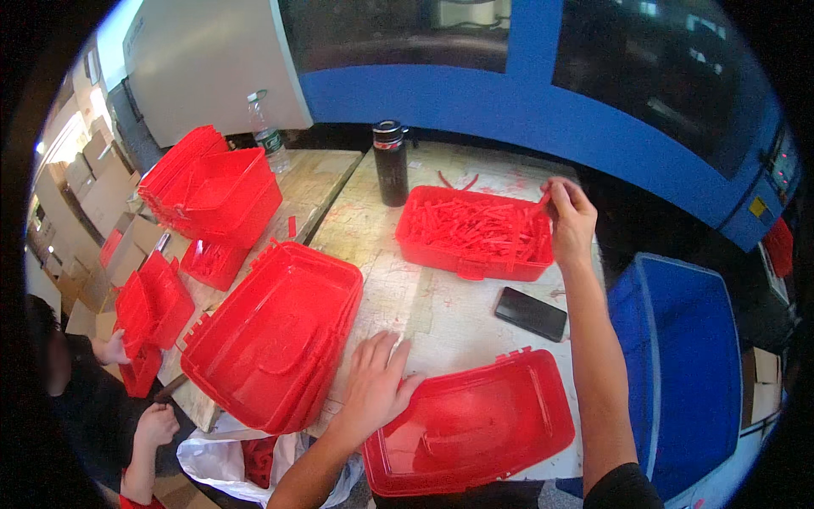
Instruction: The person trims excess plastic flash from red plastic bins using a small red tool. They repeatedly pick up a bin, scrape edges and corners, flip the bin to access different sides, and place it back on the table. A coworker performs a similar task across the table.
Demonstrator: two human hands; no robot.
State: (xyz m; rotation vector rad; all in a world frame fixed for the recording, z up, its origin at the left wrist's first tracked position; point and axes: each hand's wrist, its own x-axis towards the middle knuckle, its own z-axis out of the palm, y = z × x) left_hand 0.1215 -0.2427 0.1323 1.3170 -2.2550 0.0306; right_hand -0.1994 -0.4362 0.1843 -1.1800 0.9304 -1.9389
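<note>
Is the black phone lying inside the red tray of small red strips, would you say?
No, the black phone lies flat on the table, outside the red tray and nearer the person.

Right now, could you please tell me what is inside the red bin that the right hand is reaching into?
The red bin is filled with a loose heap of thin red plastic strips. The right hand pinches one at the bin's far right corner. The heap covers the bin's floor, so anything beneath it is hidden.

Glossy red plastic lid (475, 424), worn, scuffed wooden table (381, 254), glossy black phone (531, 313), matt black flask (391, 163)
</note>
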